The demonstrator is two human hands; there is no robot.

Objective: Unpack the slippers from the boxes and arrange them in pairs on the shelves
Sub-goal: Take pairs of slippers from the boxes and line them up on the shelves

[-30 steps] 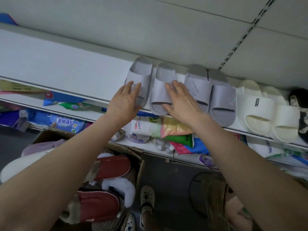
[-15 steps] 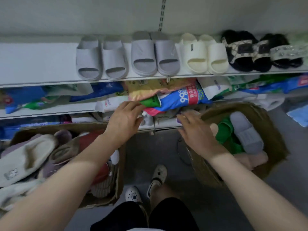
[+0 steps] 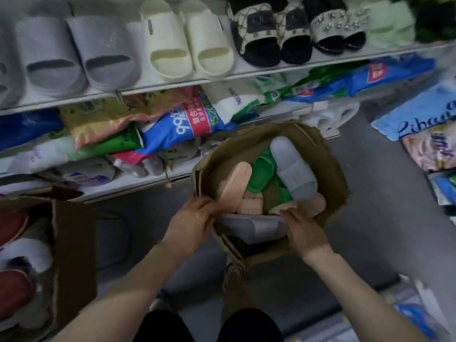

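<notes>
- Head view, looking down: the top shelf [image 3: 246,75] already carries a row of pairs set side by side: a grey pair [image 3: 74,53], a cream pair [image 3: 187,43], a black patterned pair [image 3: 266,33], a jewelled pair [image 3: 340,28] and, blurred at the far right, something pale green [image 3: 392,23].
- Lower shelves [image 3: 138,180] hold packets [image 3: 172,124], not slippers.
- Two cardboard boxes stand on the floor. The left box [image 3: 71,243] has red slippers [image 3: 14,290] with white fur in it, untouched.
- The centre box [image 3: 330,164], directly below the camera, is far from emptied: a grey slipper [image 3: 292,169] lies beside a green slipper [image 3: 261,174], with pink slippers [image 3: 234,186] next to them.
- A pale grey slipper [image 3: 251,227] lies across the near side of that box, between the two hands.
- The right hand [image 3: 304,232] has its fingers curled over the right end of the pale grey slipper, gripping it.
- The left hand [image 3: 190,223] has its fingers bunched at the near left rim, just beside the pink heel; blur hides whether it pinches the slipper, the cardboard or nothing.
- Judged from this, the work is partway: several pairs are shelved, both boxes have stock left, and the pale grey slipper looks like the next one out.
</notes>
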